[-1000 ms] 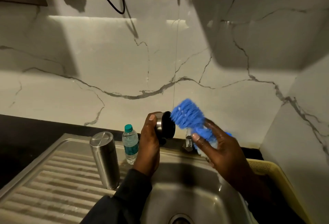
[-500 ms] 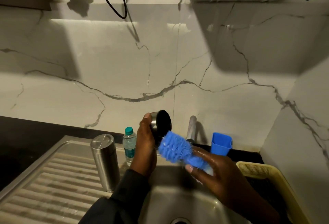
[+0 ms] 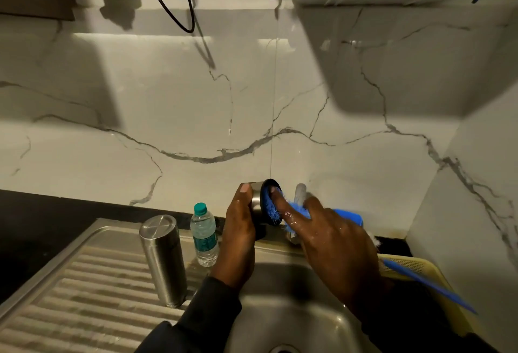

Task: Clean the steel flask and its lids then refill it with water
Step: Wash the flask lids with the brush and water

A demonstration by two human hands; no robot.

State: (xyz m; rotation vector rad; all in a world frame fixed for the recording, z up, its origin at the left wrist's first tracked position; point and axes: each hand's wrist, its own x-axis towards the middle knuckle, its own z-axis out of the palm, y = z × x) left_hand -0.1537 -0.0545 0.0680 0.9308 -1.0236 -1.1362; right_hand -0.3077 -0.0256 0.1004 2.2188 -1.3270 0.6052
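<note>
Scrubbing of a lid is under way in the head view. The left hand (image 3: 238,236) grips the steel lid (image 3: 265,202) over the sink (image 3: 305,277), dark open side turned toward the right hand (image 3: 333,236), so drips likely fall into the basin. The right hand holds the blue bottle brush (image 3: 273,208), forefinger stretched along it to press the bristles into the lid's cavity (its long handle trails out past the wrist). The steel flask (image 3: 164,260) stands upright on the ribbed drainboard (image 3: 84,296), just beside a small plastic water bottle (image 3: 204,236), apparently waiting its turn.
</note>
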